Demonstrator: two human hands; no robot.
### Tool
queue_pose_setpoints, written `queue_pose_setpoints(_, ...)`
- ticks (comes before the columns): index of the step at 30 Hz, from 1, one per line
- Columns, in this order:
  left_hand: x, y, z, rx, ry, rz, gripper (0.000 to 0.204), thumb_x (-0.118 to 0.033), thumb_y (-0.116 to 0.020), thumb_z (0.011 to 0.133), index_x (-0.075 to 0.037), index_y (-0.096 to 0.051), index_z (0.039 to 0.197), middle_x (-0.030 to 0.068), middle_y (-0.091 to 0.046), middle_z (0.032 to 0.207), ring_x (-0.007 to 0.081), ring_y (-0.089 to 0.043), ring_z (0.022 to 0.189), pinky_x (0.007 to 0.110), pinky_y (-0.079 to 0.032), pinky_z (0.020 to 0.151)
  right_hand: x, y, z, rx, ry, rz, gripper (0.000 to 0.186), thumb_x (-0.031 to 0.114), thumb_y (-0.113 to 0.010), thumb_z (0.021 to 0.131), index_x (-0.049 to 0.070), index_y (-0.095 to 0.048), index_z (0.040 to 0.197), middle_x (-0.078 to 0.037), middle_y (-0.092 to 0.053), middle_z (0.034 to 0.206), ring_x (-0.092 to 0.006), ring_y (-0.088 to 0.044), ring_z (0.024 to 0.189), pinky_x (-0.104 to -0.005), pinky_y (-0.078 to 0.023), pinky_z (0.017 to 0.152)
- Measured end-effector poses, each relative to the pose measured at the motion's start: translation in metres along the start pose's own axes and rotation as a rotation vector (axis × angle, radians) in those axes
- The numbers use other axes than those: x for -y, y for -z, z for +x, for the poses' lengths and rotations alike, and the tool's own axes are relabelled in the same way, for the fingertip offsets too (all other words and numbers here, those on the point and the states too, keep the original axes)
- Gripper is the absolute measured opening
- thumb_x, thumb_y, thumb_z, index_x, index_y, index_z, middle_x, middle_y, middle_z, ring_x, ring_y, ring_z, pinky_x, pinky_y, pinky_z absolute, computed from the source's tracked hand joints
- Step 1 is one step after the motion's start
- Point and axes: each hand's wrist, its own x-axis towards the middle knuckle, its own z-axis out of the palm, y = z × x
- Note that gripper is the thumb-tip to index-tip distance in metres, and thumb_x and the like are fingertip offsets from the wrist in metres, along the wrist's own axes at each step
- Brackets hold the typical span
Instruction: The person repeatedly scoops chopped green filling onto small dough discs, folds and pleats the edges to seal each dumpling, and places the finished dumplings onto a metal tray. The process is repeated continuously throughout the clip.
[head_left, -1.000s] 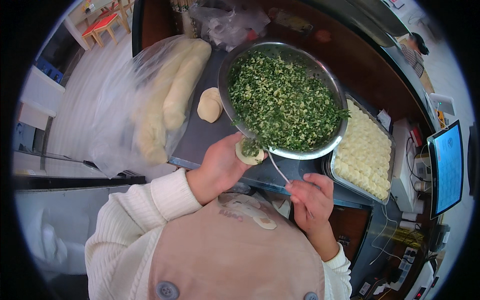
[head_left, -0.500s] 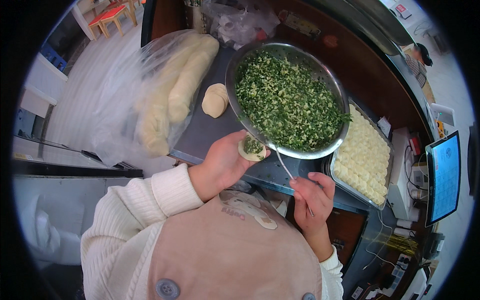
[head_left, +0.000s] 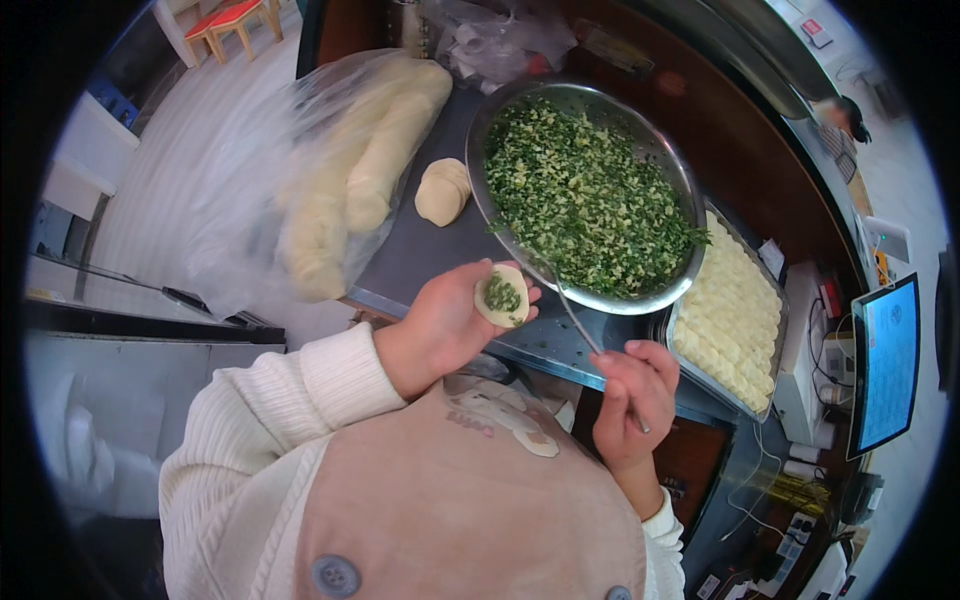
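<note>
On the fingers of my left hand (head_left: 435,325) lies a round dough wrapper (head_left: 514,275), with a small heap of chopped green filling (head_left: 500,294) in its middle. My right hand (head_left: 637,400) grips a slim metal utensil (head_left: 582,328) by its handle. Its far end reaches the near rim of a large steel bowl (head_left: 640,304), where its shape is hard to make out. Chopped greens with pale yellow bits (head_left: 590,200) fill the bowl. Left of it, a small stack of dough wrappers (head_left: 442,192) lies on the grey counter (head_left: 410,245).
Thick dough rolls (head_left: 385,155) in a clear plastic bag (head_left: 235,210) lie at the left counter edge. Right of the bowl, a metal tray (head_left: 715,388) carries rows of pale dough pieces (head_left: 725,310). A monitor (head_left: 888,365) and cables stand farther right. Another person (head_left: 840,135) is at the far right.
The wrapper in my left hand faces up more openly, showing its filling better. My right hand and the utensil have shifted slightly to the right. The whole view has moved a little.
</note>
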Motion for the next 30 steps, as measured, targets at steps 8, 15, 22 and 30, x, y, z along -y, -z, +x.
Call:
queue_pose_setpoints(8,-0.028,-0.015,-0.011,0.186,-0.125,0.071,0.035,-0.021,-0.032,0.105,0.007,-0.045,0.122,0.0214,-0.057,0.117,0.0330,-0.059,0.110,0.045,-0.050,0.099,-0.004,0.003,0.009,-0.223,-0.424,0.624,0.021,0.019,-0.062,0.094,-0.001,-0.067,0.097,-0.016,-0.068,0.091,-0.0328,-0.057,0.108,-0.0432,-0.043,0.096)
queue_pose_setpoints(15,-0.039,-0.057,0.020,0.143,-0.202,0.024,0.037,-0.022,-0.031,0.106,0.006,-0.042,0.127,0.0228,-0.054,0.123,0.0339,-0.058,0.114,0.043,-0.049,0.100,-0.008,0.021,0.021,-0.085,-0.072,0.143,0.010,0.015,-0.074,0.079,0.006,-0.071,0.083,-0.009,-0.068,0.090,-0.0320,-0.056,0.101,-0.0412,-0.043,0.092)
queue_pose_setpoints(22,-0.045,-0.063,0.042,0.189,-0.320,0.038,0.030,-0.018,-0.033,0.104,0.004,-0.045,0.121,0.0199,-0.056,0.116,0.0301,-0.059,0.108,0.041,-0.048,0.097,-0.018,0.023,0.026,-0.082,-0.079,-0.002,0.008,0.009,-0.073,0.077,0.007,-0.071,0.085,-0.008,-0.068,0.089,-0.0310,-0.058,0.098,-0.0402,-0.044,0.090)
queue_pose_setpoints(30,-0.040,-0.069,0.033,0.371,0.013,0.193,0.031,-0.017,-0.037,0.103,0.005,-0.048,0.122,0.0179,-0.059,0.111,0.0281,-0.061,0.104,0.043,-0.052,0.092,-0.057,-0.018,0.054,0.045,-0.070,-0.171,0.020,0.005,-0.072,0.077,0.006,-0.064,0.095,-0.010,-0.060,0.094,-0.0325,-0.055,0.096,-0.0424,-0.044,0.087)
